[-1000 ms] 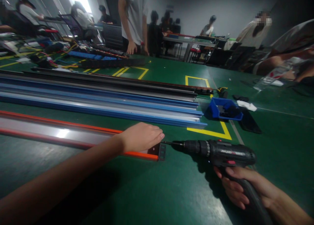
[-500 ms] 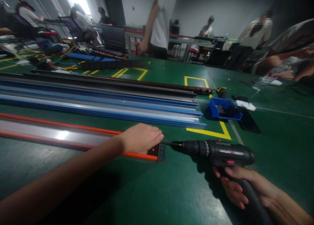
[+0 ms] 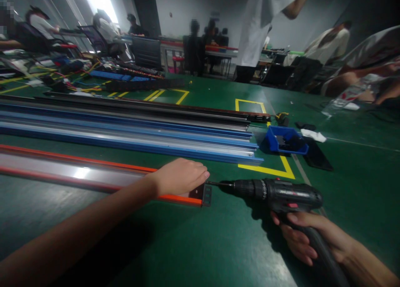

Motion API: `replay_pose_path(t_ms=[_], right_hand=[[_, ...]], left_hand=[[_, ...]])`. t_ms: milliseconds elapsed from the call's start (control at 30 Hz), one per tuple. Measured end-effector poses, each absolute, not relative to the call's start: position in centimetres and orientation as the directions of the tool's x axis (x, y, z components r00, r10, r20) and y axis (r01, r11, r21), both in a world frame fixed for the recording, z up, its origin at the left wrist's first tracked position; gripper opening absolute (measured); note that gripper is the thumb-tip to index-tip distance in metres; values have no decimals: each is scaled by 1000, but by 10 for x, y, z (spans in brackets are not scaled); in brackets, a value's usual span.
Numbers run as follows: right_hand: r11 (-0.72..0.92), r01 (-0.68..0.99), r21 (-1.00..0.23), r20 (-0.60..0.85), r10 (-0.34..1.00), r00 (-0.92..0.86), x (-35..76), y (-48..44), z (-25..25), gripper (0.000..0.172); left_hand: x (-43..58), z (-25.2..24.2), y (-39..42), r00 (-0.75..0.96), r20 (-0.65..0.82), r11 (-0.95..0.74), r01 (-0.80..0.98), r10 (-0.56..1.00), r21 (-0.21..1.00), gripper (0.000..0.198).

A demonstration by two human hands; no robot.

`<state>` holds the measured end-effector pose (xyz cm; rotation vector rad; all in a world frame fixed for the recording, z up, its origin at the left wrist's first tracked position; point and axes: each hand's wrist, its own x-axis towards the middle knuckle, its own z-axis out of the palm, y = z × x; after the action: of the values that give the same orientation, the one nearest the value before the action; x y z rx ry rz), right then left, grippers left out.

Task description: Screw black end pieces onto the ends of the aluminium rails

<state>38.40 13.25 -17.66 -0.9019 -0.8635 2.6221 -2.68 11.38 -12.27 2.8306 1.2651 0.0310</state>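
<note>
My right hand point(image 3: 303, 235) is wrapped round the handle of a black cordless drill point(image 3: 281, 193). A long thin bit point(image 3: 218, 183) points left from the chuck, its tip at the dark end cap point(image 3: 206, 195) of an orange-edged metal profile point(image 3: 109, 176). Over that profile's right end lies my left hand point(image 3: 181, 176), its fingers together and bent down over the far edge by the bit's tip. The left fingertips partly hide where the bit meets the cap. Beyond my left hand, several blue metal profiles point(image 3: 175, 143) lie side by side.
Black profiles point(image 3: 187, 112) lie behind the blue ones. To the right are a blue bin point(image 3: 286, 141) with dark parts, a dark phone point(image 3: 318, 155), a white scrap point(image 3: 312, 134) and a plastic bottle point(image 3: 343, 97). Several people sit or stand round the green table point(image 3: 218, 245).
My hands, the drill and the profile stay almost in place. In the background, a standing person in a white shirt has moved to the right, uncovering seated people behind.
</note>
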Motion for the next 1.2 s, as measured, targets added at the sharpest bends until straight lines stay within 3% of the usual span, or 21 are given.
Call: replay_pose_path(t_ms=[133, 300, 367, 433, 533, 1200], right_hand=[[-796, -24, -605, -475, 384, -792, 382, 134, -173, 29], [-794, -35, -607, -438, 371, -818, 377, 135, -165, 30], [-791, -43, -610, -423, 371, -827, 376, 134, -163, 30], [-795, -46, -605, -424, 370, -827, 375, 134, -162, 30], [-801, -39, -597, -440, 368, -819, 374, 135, -160, 29], [-788, -47, -614, -433, 386, -815, 370, 132, -157, 23]], left_hand=[[-25, -118, 114, 634, -3, -627, 766, 773, 144, 35], [-27, -105, 111, 524, -62, -470, 805, 849, 363, 43], [-31, -101, 110, 538, -44, -459, 756, 842, 466, 34], [-35, -100, 109, 611, 0, -519, 672, 792, 528, 42], [-38, -100, 109, 704, 36, -614, 592, 709, 523, 57], [-32, -96, 105, 634, -30, -547, 689, 772, 475, 53]])
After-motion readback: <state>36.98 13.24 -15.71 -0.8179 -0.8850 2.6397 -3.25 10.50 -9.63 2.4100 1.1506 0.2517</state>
